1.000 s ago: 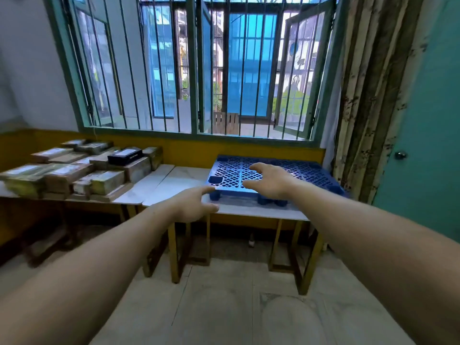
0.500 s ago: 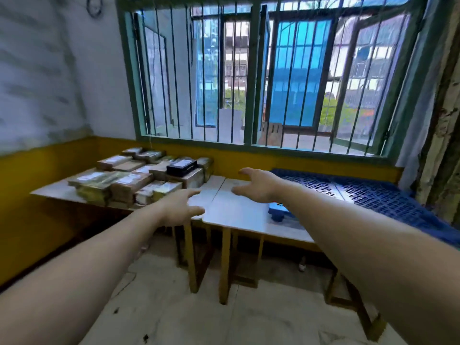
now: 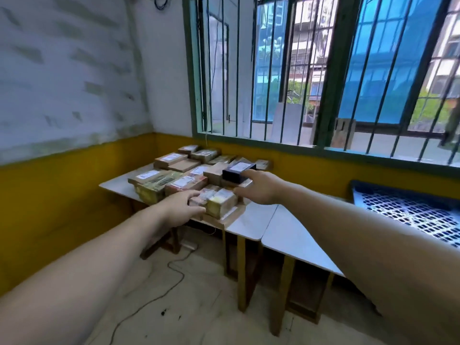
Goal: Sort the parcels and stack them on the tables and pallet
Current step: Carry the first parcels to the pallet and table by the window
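Two bare arms reach out toward a low table (image 3: 117, 184) in the corner of the room. Many parcels (image 3: 171, 181) lie on this table, packed close in rows, and most are brown with white labels. The left hand (image 3: 180, 207) is at the front row. Its fingers (image 3: 193, 194) are stretched out and a little apart, with the thumb lower down, right at a small parcel with a pink label (image 3: 204, 195). The picture is too blurry to tell if the hand really touches it. A yellow parcel (image 3: 222, 203) sits just beside that one, between the two hands. The right hand (image 3: 262, 189) is a bit higher and farther back. It is wide open, with its pointing finger (image 3: 247, 173) stretched toward a black box (image 3: 236, 173) that rests on top of the brown parcels. The thumb (image 3: 240, 191) sticks out low toward the yellow parcel. I cannot tell if the finger touches the black box. Neither hand holds anything. Next to the full table stands a second table (image 3: 249, 220), and a third table (image 3: 296, 241) is pushed up against it. A blue pallet (image 3: 408, 212) with many small holes lies on the far right, well apart from the parcels. Behind it all is a big window with bars (image 3: 323, 70) over a yellow wall (image 3: 62, 195). A thin cord (image 3: 174, 267) curls on the floor under the tables.
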